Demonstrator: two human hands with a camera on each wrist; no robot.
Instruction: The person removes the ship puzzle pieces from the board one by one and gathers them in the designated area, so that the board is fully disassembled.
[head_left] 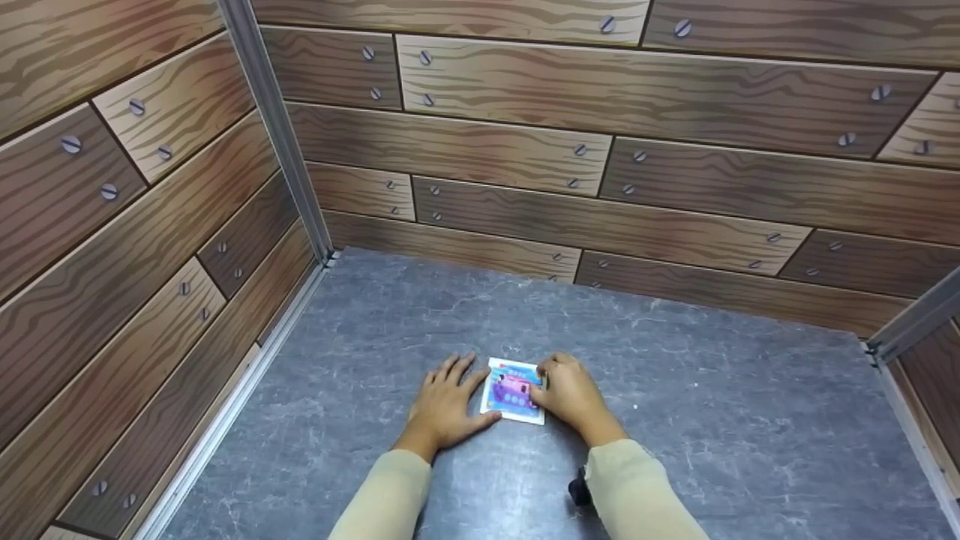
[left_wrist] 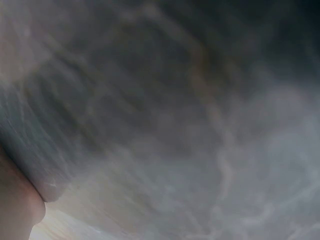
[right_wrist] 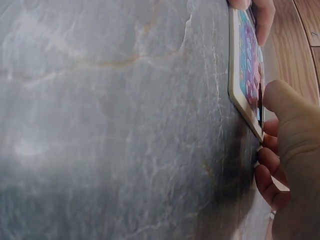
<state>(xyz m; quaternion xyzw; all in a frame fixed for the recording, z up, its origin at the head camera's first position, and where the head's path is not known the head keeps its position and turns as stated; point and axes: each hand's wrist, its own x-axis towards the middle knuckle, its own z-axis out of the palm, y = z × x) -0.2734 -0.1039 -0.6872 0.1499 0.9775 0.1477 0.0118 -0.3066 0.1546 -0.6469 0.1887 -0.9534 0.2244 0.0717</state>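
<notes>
Beyond the left grip (head_left: 442,409) and the right grip (head_left: 571,390), both a person's bare hands, I see walls (head_left: 517,127) patterned as screwed wooden planks, joined by grey metal posts (head_left: 271,112) to the far left and far right. Under both grips spreads a grey marbled desk (head_left: 337,330); my left wrist view gives only a blurred stretch of it, with a bit of skin at the edge. Nearer me than the grips, a pale sleeve (head_left: 386,487) covers each forearm. The left grip is wide: its fingers fan out over the desk, the thumb touching the panel's near left corner and the index finger lying beside its left side. The right grip is narrow, pinching the panel's right side with the thumb over the printed face; my right wrist view shows the other fingers curled at that edge. The panel (head_left: 510,394) itself, white-bordered with a pink and purple picture on blue, sits between the two grips, face up. Closer to me than the right grip, a small black object (head_left: 579,489) shows against the right sleeve. Just right of that grip lies a white speck (head_left: 634,406).
</notes>
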